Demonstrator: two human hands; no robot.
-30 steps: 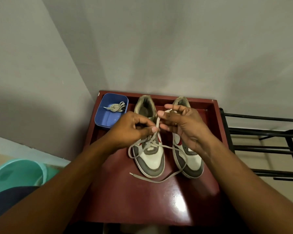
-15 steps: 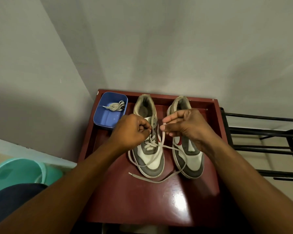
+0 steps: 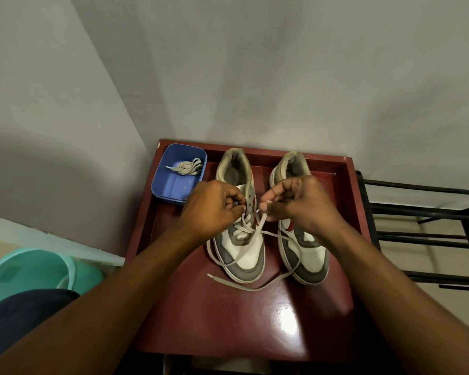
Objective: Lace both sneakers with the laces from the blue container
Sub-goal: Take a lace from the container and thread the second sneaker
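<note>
Right hand (image 3: pixel 295 201) pinches lace (image 3: pixel 257 228) tip | left hand (image 3: pixel 211 209) curled at left sneaker (image 3: pixel 244 255) eyelets, hold unclear | loose end trails short of table (image 3: pixel 347 185) front edge | container (image 3: pixel 173 185) in rear-left corner

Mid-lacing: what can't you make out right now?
Head view, all:
- What the left hand pinches: hidden behind its own knuckles.
- Half-laced sneaker upper eyelets: covered by left hand.
- Other sneaker eyelets: covered by right hand, which pinches the lace.
- Bundle in the blue container: too small to count laces.
</note>
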